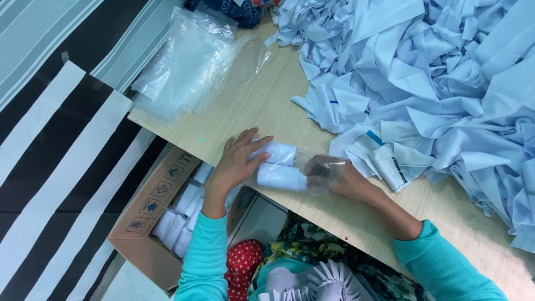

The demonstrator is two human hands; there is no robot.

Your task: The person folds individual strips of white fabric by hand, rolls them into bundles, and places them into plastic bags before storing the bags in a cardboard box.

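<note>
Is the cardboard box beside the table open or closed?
Open: the cardboard box has its flap folded outward, and white rolled bundles show inside.

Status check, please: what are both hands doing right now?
Left hand pressing folded white cloth bundle. Right hand inside clear plastic bag, around the bundle. Nothing in the way.

Open table strip, hemmed in both sides

Bare table [267, 106] runs far-to-near between the plastic bag stack [184, 61] left and the pale-blue cloth heap [434, 83] right; the cardboard box [150, 234] blocks near-left.
</note>
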